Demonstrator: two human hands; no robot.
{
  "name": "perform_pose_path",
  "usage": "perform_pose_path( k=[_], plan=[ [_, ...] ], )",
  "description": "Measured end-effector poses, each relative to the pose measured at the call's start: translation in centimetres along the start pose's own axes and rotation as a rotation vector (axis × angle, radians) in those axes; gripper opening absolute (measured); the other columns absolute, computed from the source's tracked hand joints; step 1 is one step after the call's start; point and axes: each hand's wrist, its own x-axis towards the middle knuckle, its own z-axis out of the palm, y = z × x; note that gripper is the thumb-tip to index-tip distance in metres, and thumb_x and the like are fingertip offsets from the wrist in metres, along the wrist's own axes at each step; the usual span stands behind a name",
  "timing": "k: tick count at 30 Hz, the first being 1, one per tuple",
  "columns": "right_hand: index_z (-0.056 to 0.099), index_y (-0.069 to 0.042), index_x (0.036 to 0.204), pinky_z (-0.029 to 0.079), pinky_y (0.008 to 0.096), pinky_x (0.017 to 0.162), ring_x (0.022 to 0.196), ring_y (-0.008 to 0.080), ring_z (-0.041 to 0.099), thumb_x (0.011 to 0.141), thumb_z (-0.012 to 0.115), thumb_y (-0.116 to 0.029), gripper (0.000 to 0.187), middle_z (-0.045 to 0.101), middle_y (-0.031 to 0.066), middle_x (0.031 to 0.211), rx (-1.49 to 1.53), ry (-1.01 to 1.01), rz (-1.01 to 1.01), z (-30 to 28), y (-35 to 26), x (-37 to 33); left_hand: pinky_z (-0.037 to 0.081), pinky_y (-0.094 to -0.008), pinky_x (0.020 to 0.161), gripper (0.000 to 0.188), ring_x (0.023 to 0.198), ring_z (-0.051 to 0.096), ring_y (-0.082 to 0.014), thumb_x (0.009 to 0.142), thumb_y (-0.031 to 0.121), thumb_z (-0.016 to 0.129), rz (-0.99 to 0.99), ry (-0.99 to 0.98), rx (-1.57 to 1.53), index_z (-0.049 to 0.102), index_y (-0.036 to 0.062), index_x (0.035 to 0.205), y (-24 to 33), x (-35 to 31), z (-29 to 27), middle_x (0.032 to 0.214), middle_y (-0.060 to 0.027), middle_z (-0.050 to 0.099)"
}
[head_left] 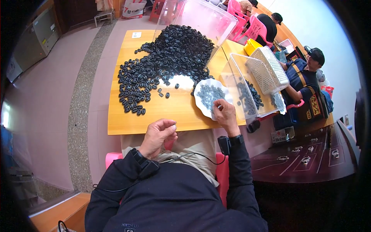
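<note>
My right hand (226,114) is over the near right rim of a white scalloped dish (198,104). Its fingers are pinched together, and anything between them is too small to make out. In the dish lie many small grey metallic-looking pieces (210,94). Just off the table's near edge is my left hand (158,135), thumb and fingertips pressed together; whatever they may hold is hidden. Beyond the hands a large heap of small black oval pieces with two holes (181,48) spreads over the wooden table (147,123). Several loose black pieces (167,94) lie nearer the dish.
A clear plastic bin (224,21) stands tilted behind the heap. To the right are a clear box (241,83) with black pieces, a white perforated basket (270,67) and a yellow bowl (252,46). Another person (303,73) sits beyond them. A dark table (297,154) is at right.
</note>
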Motion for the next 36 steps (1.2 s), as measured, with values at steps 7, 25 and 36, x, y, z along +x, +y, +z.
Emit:
perform_pose_path(
  k=[7,25,36],
  plan=[
    [0.064,-0.001,0.089,0.050,0.0311,0.059,0.062,0.0218,0.064,0.080,0.064,-0.004,0.009,0.066,0.0135,0.074,-0.006,0.003,-0.048,-0.2,0.4,0.2,0.056,-0.0230,0.067,0.022,0.071,0.063,-0.0088,0.090,0.008,0.064,-0.003,-0.022,-0.019,0.061,-0.0010,0.109,-0.1,0.0,0.0,0.084,-0.0041,0.064],
    [0.070,-0.009,0.091,0.050,0.0431,0.077,0.088,0.0338,0.062,0.081,0.063,-0.017,0.014,0.064,0.0130,0.092,-0.401,-0.229,-0.060,0.0,-0.6,4.5,0.056,-0.0236,0.066,0.017,0.070,0.063,-0.0105,0.087,0.005,0.067,-0.020,0.008,-0.004,0.063,-0.0021,0.102,0.0,-0.1,0.0,0.085,-0.0059,0.066],
    [0.070,-0.010,0.088,0.049,0.0431,0.080,0.091,0.0336,0.062,0.081,0.063,-0.016,0.012,0.064,0.0128,0.093,-0.361,-0.273,0.022,0.0,-0.3,4.8,0.055,-0.0232,0.066,0.018,0.069,0.063,-0.0109,0.087,0.005,0.067,-0.034,0.017,-0.016,0.062,-0.0023,0.103,0.1,-0.1,0.0,0.084,-0.0056,0.066]
  ],
)
